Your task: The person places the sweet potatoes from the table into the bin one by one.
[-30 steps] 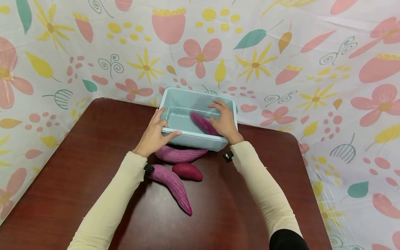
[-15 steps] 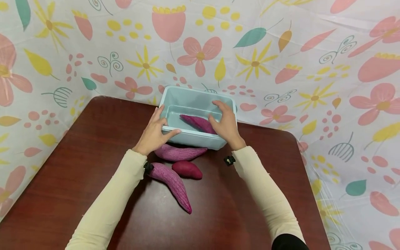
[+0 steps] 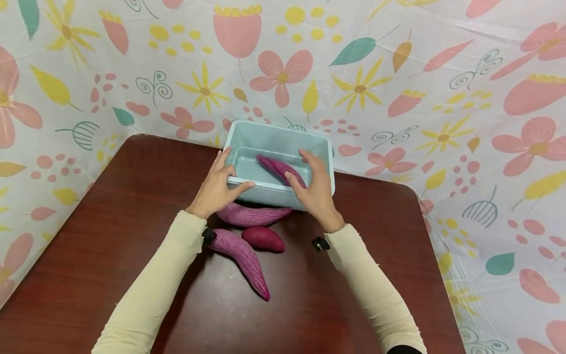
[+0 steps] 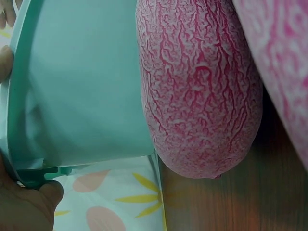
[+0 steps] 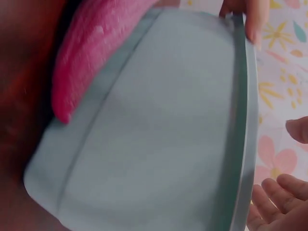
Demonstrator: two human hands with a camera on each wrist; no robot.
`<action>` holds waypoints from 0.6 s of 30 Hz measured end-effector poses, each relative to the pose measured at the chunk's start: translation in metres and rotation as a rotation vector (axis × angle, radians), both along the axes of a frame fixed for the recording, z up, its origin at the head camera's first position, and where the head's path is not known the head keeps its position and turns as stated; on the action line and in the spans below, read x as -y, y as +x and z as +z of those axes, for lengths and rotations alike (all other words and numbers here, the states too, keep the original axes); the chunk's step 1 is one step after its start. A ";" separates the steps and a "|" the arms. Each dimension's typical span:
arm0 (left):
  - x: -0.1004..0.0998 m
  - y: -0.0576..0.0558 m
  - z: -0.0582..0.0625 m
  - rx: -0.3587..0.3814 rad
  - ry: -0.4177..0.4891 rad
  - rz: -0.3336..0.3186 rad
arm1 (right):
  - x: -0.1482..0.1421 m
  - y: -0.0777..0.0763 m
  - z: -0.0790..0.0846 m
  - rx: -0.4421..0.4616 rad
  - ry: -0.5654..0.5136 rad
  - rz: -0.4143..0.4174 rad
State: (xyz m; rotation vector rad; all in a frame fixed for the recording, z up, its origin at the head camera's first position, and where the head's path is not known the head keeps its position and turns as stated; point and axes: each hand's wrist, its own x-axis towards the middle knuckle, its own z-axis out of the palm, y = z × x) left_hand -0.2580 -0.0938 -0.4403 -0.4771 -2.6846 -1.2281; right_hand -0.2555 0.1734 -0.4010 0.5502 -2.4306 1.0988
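A light blue plastic box [image 3: 265, 194] stands near the back of the table, and my left hand [image 3: 214, 189] grips its front left corner, thumb over the rim. Inside lies a slim purple sweet potato [image 3: 275, 166], slanting toward the front right. My right hand [image 3: 317, 191] is over the box's right front, fingers and thumb spread apart; in the right wrist view its fingers hold nothing. Against the box's front lies a wrinkled purple sweet potato [image 3: 252, 215]. Nearer are a smooth red sweet potato [image 3: 264, 239] and a long curved purple one [image 3: 244, 259].
The dark brown wooden table [image 3: 345, 295] carries all of this. A white flower-printed cloth [image 3: 398, 123] rises as a wall right behind the box and along both sides.
The purple sweet potato inside the box, blurred in motion a second ago, has shifted and lies sharp now. My right hand has drawn back toward the front rim. The left hand stays put.
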 end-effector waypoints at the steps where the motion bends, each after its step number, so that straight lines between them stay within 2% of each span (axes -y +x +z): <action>1: 0.000 0.000 0.000 0.001 0.000 0.000 | 0.002 0.003 -0.001 -0.011 -0.005 0.003; 5: 0.001 0.000 0.000 -0.006 -0.001 0.000 | 0.008 0.014 -0.005 -0.038 -0.011 0.019; 10: 0.001 0.000 -0.001 -0.006 -0.003 0.000 | 0.012 0.032 -0.010 -0.029 -0.025 0.022; 18: -0.001 -0.001 0.000 0.005 -0.001 -0.001 | 0.020 0.054 -0.025 -0.074 -0.129 0.076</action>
